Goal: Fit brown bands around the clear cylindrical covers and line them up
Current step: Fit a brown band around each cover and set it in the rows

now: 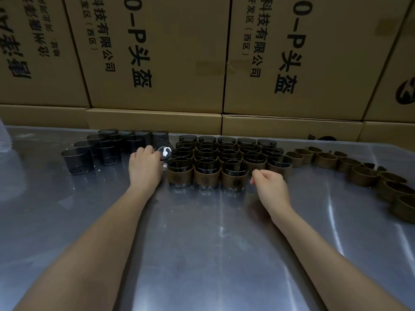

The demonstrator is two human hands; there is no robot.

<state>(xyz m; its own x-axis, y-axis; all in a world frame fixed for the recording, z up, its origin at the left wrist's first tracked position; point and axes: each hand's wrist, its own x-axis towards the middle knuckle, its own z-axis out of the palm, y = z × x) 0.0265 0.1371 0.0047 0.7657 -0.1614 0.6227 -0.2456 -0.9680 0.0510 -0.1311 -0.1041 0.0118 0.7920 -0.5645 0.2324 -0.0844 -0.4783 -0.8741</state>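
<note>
Head view looks down on two bare forearms reaching over a shiny metal table (pixel 202 254). At the grip, the left hand (pixel 146 167) has its fingers curled round a bare clear cover (pixel 165 151), tipped so its round end faces the camera and catches a bright glare. How the fingertips sit on its far side is hidden by the hand itself. The right hand (pixel 270 187) hangs just above the table with its fingers curled in loosely; nothing shows between them.

Just right of the held cover, and between the two hands, stand the banded covers (pixel 206 173), upright, open ends up, packed touching in rows of five. The nearest row has only three, each with a brown band round its middle. Nothing can be seen inside them; their dark walls make that hard to judge.

Left of the grip, and behind it, stands a looser group of unbanded covers (pixel 78 161), also upright; the back ones overlap and cannot be counted.

Well to the right of the right hand, loose brown bands (pixel 363 176) lie in a curving trail; the last is cut off by the frame edge.

Beyond everything rise printed cardboard boxes (pixel 157 63), their tops out of frame.
</note>
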